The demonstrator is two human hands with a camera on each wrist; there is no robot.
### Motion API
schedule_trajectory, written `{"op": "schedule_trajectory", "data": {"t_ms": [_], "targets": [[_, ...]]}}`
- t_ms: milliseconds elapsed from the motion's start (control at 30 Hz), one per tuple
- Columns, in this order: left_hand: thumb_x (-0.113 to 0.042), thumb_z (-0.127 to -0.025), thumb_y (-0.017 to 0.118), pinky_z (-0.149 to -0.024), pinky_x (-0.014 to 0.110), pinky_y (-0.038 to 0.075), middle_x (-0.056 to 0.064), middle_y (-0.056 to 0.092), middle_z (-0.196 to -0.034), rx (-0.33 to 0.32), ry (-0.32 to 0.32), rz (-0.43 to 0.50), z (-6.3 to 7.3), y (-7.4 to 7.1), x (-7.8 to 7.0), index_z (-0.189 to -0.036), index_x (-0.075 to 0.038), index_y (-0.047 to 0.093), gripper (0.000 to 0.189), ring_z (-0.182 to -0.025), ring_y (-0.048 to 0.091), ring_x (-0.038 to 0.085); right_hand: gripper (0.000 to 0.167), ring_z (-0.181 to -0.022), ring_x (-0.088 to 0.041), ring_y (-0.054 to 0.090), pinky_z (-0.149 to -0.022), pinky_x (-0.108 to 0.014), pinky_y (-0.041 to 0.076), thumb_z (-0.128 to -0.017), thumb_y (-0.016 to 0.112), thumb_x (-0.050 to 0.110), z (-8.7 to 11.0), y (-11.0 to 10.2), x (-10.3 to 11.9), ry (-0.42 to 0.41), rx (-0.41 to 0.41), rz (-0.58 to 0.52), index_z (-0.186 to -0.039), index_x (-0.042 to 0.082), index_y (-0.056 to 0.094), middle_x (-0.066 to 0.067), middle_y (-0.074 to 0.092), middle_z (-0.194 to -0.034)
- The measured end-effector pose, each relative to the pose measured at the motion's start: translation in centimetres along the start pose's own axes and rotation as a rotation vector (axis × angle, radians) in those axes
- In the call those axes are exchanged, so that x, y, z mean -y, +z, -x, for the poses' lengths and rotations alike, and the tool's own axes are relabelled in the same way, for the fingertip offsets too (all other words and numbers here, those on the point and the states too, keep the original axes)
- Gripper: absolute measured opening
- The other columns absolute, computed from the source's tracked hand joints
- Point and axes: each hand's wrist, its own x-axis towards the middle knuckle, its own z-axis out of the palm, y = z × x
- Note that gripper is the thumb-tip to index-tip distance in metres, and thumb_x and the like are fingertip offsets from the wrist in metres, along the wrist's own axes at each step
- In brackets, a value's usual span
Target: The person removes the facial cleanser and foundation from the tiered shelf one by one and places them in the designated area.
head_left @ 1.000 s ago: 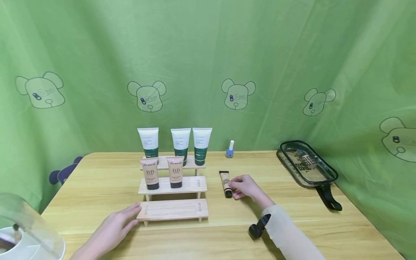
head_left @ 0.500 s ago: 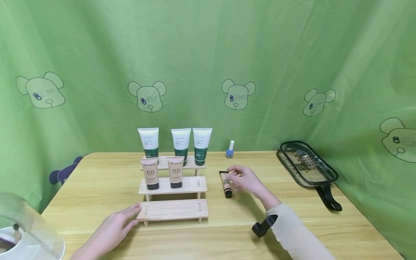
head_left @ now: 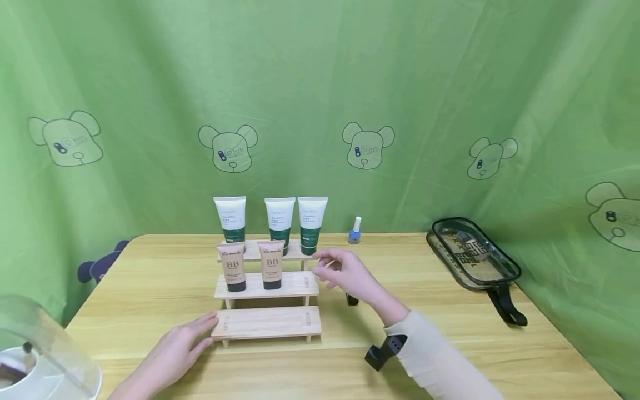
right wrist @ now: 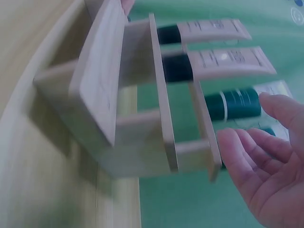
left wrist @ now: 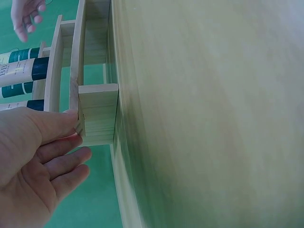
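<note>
3 green tubes & 2 BB tubes stand on rack, labels fwd, prob. for display. Rack's on bench; L hand touches its 8 o'clock end, fingers relaxed, prob. steadying it. R hand, at 2 o'clock, holds nothing, fingers & thumb apart.

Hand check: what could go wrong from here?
1. The right hand is close to the right end of the wooden rack; a sideways swing might tip the rightmost green-and-white tube, which stands upright.
2. The left hand touches the left end of the bottom shelf; a push there could shift the rack and topple the upright BB tubes.
</note>
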Motion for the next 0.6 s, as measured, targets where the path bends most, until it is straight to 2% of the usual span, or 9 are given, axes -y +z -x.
{"op": "schedule_trajectory", "data": {"t_ms": [133,400,600], "targets": [[-0.009,-0.085,0.064,-0.093,0.047,0.043,0.016,0.053,-0.127,-0.002,-0.002,0.005,-0.1,0.0,-0.1,-0.121,0.003,0.058,0.038,-0.111,0.053,0.032,0.033,-0.075,-0.022,0.059,-0.06,-0.04,0.057,-0.084,0.066,0.011,-0.7,1.5,0.2,-0.014,-0.003,-0.017,-0.113,-0.004,0.059,-0.008,0.06,-0.089],[-0.009,-0.085,0.065,-0.093,0.047,0.043,0.015,0.054,-0.126,-0.008,0.001,0.002,-0.1,0.1,0.0,-0.12,0.003,0.058,0.038,-0.111,0.054,0.032,0.031,-0.079,-0.018,0.058,-0.061,-0.03,0.057,-0.082,0.069,0.009,-1.9,3.9,0.7,-0.052,-0.012,-0.029,-0.11,-0.003,0.061,-0.008,0.061,-0.09],[-0.008,-0.085,0.064,-0.094,0.047,0.043,0.015,0.054,-0.126,-0.009,0.006,0.003,-0.1,0.1,0.0,-0.12,0.003,0.058,0.037,-0.111,0.053,0.032,0.031,-0.081,-0.019,0.058,-0.061,-0.028,0.057,-0.082,0.069,0.009,-2.4,5.0,0.8,-0.038,-0.008,-0.057,-0.108,-0.004,0.06,-0.01,0.061,-0.093]]}}
